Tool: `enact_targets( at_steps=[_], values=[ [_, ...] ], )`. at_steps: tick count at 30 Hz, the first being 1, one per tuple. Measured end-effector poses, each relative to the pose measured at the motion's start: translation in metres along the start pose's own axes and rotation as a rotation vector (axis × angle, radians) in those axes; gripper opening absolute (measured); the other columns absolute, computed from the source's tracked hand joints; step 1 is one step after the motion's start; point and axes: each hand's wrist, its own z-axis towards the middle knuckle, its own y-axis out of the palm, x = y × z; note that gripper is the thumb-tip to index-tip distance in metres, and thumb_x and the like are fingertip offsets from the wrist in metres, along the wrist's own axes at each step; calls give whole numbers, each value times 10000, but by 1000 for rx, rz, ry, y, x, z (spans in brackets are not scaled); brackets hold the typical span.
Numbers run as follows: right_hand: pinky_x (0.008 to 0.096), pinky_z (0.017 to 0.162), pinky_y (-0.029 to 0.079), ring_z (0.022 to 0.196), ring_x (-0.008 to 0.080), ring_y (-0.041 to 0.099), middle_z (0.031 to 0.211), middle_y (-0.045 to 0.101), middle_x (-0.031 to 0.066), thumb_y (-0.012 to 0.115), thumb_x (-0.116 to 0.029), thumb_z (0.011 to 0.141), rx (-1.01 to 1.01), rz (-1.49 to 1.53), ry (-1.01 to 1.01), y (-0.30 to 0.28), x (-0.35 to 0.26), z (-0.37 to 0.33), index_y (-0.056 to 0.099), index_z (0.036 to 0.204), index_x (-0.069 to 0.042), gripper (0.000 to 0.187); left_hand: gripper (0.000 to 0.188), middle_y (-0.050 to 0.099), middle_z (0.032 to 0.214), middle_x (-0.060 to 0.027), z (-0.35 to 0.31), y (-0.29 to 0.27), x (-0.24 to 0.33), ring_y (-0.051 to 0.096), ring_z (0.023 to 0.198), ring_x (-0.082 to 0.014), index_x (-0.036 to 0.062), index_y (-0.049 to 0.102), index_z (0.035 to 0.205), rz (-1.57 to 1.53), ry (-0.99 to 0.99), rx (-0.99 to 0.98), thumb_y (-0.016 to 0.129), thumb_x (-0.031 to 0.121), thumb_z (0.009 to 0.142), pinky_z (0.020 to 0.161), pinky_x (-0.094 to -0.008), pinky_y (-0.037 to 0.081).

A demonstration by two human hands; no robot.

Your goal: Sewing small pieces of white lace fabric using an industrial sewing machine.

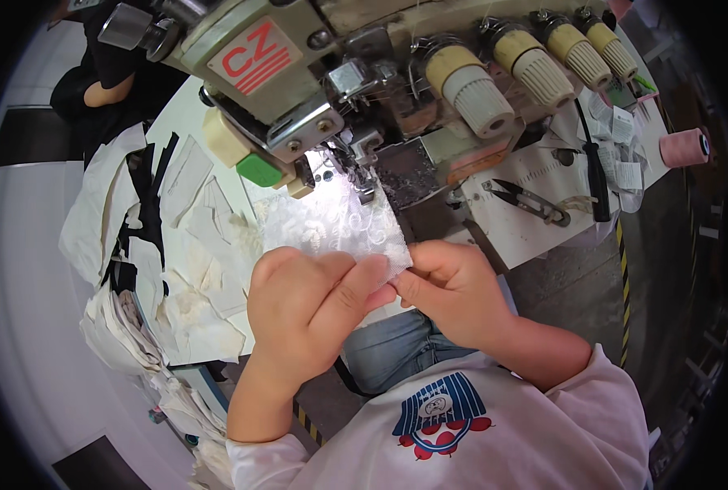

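A piece of white lace fabric [343,222] lies on the bed of an overlock sewing machine [274,106], lit by its lamp. Its far part reaches toward the presser foot [366,184]. My left hand [303,306] is closed on the near edge of the lace, with the fingers bent over it. At the lace's near right corner my right hand [454,290] pinches the edge between thumb and fingers. Both hands almost meet there, just in front of the machine. The fabric below the fingers is hidden.
White and black fabric pieces [205,269] are heaped on the table's left. Thread snips [527,202] and a black-handled screwdriver [597,180] lie on the right, near white labels [623,151] and a pink thread spool [684,149]. Another person's arm [109,94] shows at far left.
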Motion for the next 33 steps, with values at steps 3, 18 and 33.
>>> enact_targets(
  at_steps=[3, 18, 33],
  values=[
    [212, 682, 488, 779, 65, 612, 863, 674, 37, 565, -104, 938, 3, 25, 13, 2, -2, 0, 652, 1002, 24, 168, 351, 596, 795, 16, -2, 1, -5, 510, 627, -159, 96, 697, 952, -99, -15, 26, 757, 209, 626, 621, -302, 385],
    [237, 669, 492, 745, 77, 596, 861, 686, 63, 579, -117, 933, 57, -7, -35, 6, 11, -4, 664, 982, 36, 182, 358, 582, 900, 26, -3, 1, 2, 466, 650, -117, 98, 725, 988, 202, 120, 18, 683, 166, 639, 659, -282, 412],
    [332, 558, 437, 675, 227, 555, 744, 515, 56, 677, -46, 702, 204, -1067, -773, -8, 6, -3, 655, 963, -78, 264, 266, 598, 903, 50, -9, 21, 4, 508, 806, -132, 149, 731, 952, 321, 42, 162, 692, 158, 689, 815, -317, 417]
  ],
)
